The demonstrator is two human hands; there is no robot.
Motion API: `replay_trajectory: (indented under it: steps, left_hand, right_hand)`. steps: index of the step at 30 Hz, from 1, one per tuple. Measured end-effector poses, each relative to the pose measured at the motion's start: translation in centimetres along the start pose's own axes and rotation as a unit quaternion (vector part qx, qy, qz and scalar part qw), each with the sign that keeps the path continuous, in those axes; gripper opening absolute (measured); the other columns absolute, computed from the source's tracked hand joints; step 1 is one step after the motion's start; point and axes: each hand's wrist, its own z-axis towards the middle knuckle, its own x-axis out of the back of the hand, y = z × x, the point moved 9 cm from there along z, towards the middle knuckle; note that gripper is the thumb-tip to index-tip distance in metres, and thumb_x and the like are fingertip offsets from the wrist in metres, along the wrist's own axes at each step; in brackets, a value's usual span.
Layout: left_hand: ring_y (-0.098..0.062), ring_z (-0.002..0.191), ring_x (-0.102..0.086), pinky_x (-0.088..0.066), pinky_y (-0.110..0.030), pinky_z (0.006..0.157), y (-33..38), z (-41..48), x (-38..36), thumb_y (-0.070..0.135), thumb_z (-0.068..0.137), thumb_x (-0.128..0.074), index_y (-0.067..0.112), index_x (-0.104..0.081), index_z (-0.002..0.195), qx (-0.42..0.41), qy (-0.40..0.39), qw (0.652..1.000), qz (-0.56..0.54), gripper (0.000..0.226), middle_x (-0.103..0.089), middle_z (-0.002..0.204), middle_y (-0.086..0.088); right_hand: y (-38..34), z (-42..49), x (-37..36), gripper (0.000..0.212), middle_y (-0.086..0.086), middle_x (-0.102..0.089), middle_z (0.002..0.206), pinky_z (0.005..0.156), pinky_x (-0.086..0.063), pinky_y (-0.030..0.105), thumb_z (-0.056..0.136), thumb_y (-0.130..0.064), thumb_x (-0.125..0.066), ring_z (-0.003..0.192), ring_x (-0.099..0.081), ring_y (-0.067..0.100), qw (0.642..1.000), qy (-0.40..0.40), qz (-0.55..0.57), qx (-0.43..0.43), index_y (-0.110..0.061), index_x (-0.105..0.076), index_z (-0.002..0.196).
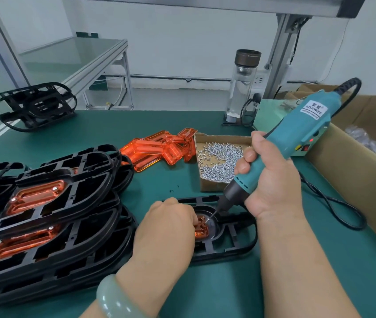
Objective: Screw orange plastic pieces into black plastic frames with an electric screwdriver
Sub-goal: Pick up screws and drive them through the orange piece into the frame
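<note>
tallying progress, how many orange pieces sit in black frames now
3: upper orange piece and lower orange piece in the left stack's frames, third orange piece under the electric screwdriver. Stacked frames may hide more.

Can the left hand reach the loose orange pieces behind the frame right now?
Probably yes: only bare mat lies between the left hand and the orange pile. But it is holding the orange piece under the screwdriver, so it would have to let go first.

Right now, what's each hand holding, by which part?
Right hand grips the electric screwdriver around its teal barrel. Left hand holds the orange piece by its left end, in the black frame.
</note>
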Motion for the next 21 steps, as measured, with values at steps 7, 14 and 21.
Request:
replay_trajectory:
  steps: [7,14,21]
  left_hand:
    - [-0.013,0.090,-0.037,-0.036,-0.025,0.072,-0.1,0.1,-0.1,0.024,0.091,-0.053,0.038,-0.065,0.105,-0.006,-0.005,1.000,0.005,0.023,-0.048,0.099,0.009]
    - [-0.012,0.089,-0.035,-0.036,-0.026,0.071,-0.2,0.1,-0.2,0.024,0.092,-0.051,0.038,-0.065,0.105,-0.004,-0.006,1.000,0.002,0.023,-0.046,0.095,0.010]
    - [-0.013,0.090,-0.036,-0.036,-0.026,0.071,-0.2,0.0,-0.1,0.025,0.092,-0.052,0.037,-0.064,0.104,-0.002,-0.002,1.000,0.005,0.021,-0.049,0.099,0.009]
  right_hand:
    - [-0.3,-0.3,-0.9,0.007,-0.002,-0.047,0.056,0.045,-0.039,0.020,0.078,-0.017,-0.065,0.042,-0.042,0.012,0.999,-0.020,-0.022,0.018,-0.020,-0.059,0.076]
    - [-0.5,-0.5,-1.3,0.009,-0.002,-0.047,0.056,0.045,-0.039,0.020,0.078,-0.017,-0.064,0.041,-0.042,0.012,0.999,-0.032,-0.034,0.028,-0.023,-0.062,0.072]
    - [-0.7,-0.6,-1.5,0.006,-0.002,-0.047,0.056,0.044,-0.039,0.021,0.079,-0.015,-0.062,0.042,-0.043,0.011,0.997,-0.039,-0.045,0.041,-0.020,-0.061,0.075]
